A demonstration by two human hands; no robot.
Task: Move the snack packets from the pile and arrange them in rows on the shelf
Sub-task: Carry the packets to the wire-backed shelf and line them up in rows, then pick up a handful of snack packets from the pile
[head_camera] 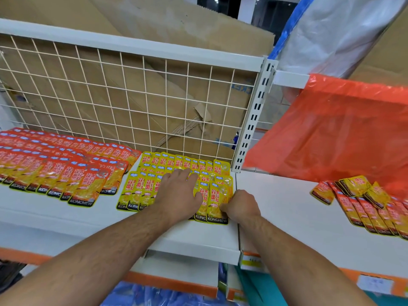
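Yellow snack packets (136, 191) lie in overlapping rows on the white shelf (187, 241), against the wire grid back. My left hand (178, 193) lies flat with spread fingers on the front yellow row. At that row's right end, my right hand (240, 206) pinches the edge of the last yellow packet (215, 204). Red and yellow packets (55, 166) fill the shelf's left part in slanted rows. A loose pile of packets (362, 204) sits on the neighbouring shelf to the right.
An orange plastic bag (335, 133) hangs over the pile on the right. A slotted white upright (254, 115) divides the two shelves. Flattened cardboard (154, 102) stands behind the wire grid (88, 89). Bare white shelf (282, 202) lies between the yellow rows and the pile.
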